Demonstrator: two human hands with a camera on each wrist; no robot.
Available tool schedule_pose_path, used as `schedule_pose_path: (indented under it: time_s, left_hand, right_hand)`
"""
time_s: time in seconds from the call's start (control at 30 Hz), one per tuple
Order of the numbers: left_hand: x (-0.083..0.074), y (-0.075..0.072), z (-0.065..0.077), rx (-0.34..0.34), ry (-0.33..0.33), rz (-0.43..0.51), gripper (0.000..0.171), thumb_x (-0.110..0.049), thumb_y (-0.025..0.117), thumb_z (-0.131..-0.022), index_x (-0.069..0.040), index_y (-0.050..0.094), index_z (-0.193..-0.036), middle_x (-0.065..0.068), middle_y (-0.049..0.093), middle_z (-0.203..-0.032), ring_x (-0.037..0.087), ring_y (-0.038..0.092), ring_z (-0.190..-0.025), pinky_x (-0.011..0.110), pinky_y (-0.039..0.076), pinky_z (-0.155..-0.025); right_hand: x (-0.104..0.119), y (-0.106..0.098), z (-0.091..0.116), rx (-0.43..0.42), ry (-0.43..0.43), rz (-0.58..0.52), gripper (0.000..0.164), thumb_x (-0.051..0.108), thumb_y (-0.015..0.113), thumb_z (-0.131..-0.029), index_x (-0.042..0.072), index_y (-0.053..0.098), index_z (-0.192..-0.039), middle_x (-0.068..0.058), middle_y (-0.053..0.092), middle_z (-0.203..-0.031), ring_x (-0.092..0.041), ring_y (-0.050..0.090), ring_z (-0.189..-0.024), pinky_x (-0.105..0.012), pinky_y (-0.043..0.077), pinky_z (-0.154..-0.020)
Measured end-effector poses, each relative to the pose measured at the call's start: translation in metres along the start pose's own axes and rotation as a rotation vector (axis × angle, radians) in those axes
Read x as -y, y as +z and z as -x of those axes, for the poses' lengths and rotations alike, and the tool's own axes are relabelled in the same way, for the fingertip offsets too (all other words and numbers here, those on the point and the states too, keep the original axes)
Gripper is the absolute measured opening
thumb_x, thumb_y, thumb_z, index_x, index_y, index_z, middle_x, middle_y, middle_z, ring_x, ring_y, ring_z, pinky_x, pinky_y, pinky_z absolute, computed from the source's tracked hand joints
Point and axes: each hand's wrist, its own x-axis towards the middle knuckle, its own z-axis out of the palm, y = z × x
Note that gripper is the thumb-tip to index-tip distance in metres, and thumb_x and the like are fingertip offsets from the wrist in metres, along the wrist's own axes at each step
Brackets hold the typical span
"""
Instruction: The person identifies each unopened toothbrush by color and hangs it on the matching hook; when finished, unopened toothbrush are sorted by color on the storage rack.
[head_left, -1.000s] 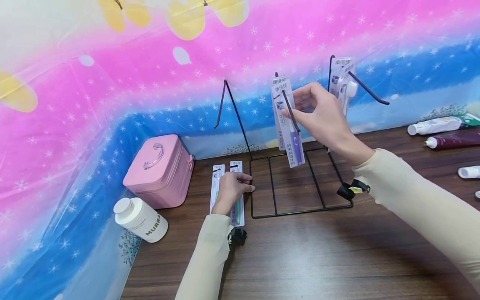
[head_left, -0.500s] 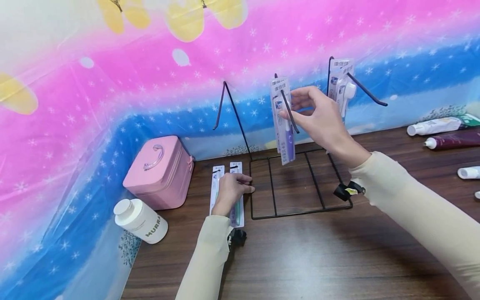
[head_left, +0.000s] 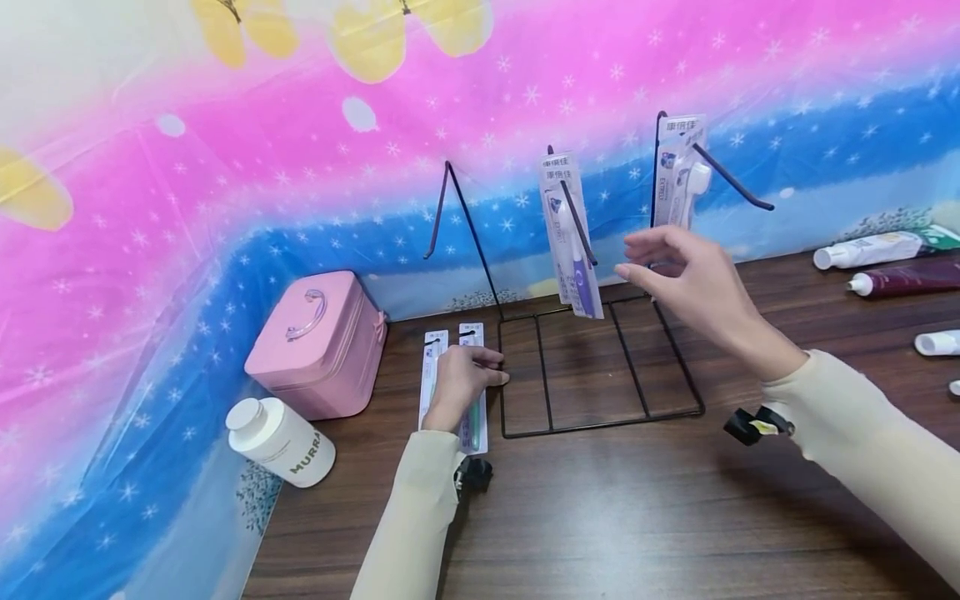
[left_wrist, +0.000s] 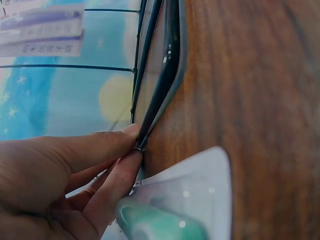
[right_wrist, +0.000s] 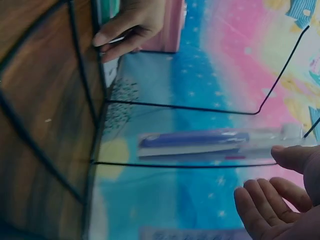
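With thumb and fingertips, my left hand (head_left: 459,385) pinches the left side bar of a black wire display rack (head_left: 600,424); the left wrist view shows the bar (left_wrist: 167,70) between them. Under and beside that hand lie two packaged toothbrushes, one green-handled toothbrush (head_left: 474,429) and another toothbrush (head_left: 433,360) left of it. Packaged toothbrushes (head_left: 561,237) with a purple handle in front hang on the middle hook. My right hand (head_left: 693,279) is in the air to their right, fingers loosely bent, holding nothing; in the right wrist view its thumb overlaps the pack.
More packaged toothbrushes (head_left: 678,179) hang on the right hook; the left hook (head_left: 437,212) is bare. A pink case (head_left: 318,342) and a white bottle (head_left: 281,440) stand at left. Toothpaste tubes (head_left: 911,282) lie at right. A patterned cloth (head_left: 375,200) backs the table.
My right hand has let go of the purple toothbrush pack and moved right and down from it. The pack now hangs from the middle hook. My left hand has stayed put.
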Motion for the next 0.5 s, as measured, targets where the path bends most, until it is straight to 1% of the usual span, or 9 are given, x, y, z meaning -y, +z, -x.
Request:
schedule_pose_path:
  time_s: [0.13,0.27,0.37,0.5]
  left_hand:
    - [0.000,0.000,0.001,-0.004,-0.002,0.010,0.021,-0.011,0.081,-0.079,-0.010,0.077,-0.100,0.004,0.072,-0.094,0.014,0.065,-0.079,0.034,0.052,-0.070]
    - [0.000,0.001,0.001,0.000,-0.010,0.015,0.022,-0.010,0.081,-0.079,-0.010,0.077,-0.100,0.003,0.073,-0.091,0.014,0.066,-0.079,0.035,0.052,-0.072]
    - [-0.001,0.001,0.000,0.003,-0.011,0.009,0.022,-0.011,0.081,-0.079,-0.010,0.077,-0.101,0.002,0.073,-0.091,0.014,0.066,-0.080,0.034,0.052,-0.072]
    - [-0.001,0.000,0.000,0.000,-0.006,-0.001,0.022,-0.012,0.081,-0.079,-0.011,0.077,-0.100,0.003,0.073,-0.095,0.014,0.065,-0.083,0.034,0.052,-0.071]
  right_hand:
    - [-0.015,-0.007,0.015,0.001,0.004,0.047,0.033,0.036,0.071,-0.089,0.014,0.067,-0.113,0.001,0.069,-0.102,-0.007,0.064,-0.087,-0.015,0.047,-0.075]
    - [-0.031,-0.015,0.029,0.012,0.027,0.092,0.029,0.036,0.071,-0.089,0.018,0.070,-0.111,0.001,0.070,-0.101,-0.002,0.064,-0.082,-0.013,0.046,-0.070]
    - [-0.044,-0.022,0.038,0.050,0.081,0.100,0.028,0.037,0.071,-0.088,0.020,0.071,-0.110,0.001,0.071,-0.101,-0.005,0.064,-0.080,-0.016,0.046,-0.065]
    - [-0.060,-0.028,0.046,0.154,0.192,0.089,0.033,0.043,0.070,-0.088,0.021,0.071,-0.112,0.002,0.070,-0.100,-0.013,0.065,-0.081,-0.023,0.048,-0.065]
